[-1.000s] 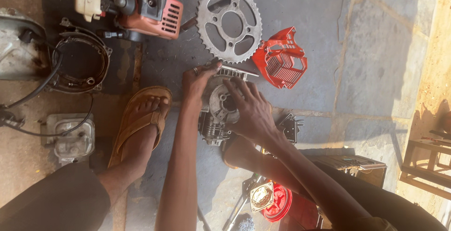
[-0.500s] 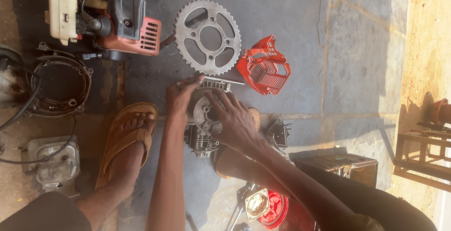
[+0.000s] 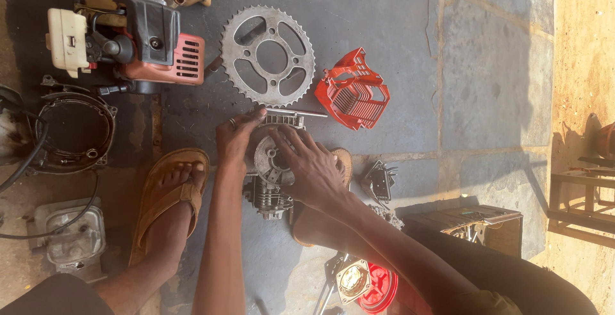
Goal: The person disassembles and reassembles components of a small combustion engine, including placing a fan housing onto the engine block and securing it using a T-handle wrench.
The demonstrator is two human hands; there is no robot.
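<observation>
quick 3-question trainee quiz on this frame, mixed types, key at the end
1. True or false: the large sprocket lies flat on the stone floor, beyond the hands.
2. What does the right hand rest on?
A. red plastic cover
B. small engine block
C. sandal
3. Fill in: the left hand wears a ____ on one finger.

Key: 1 true; 2 B; 3 ring.
</observation>
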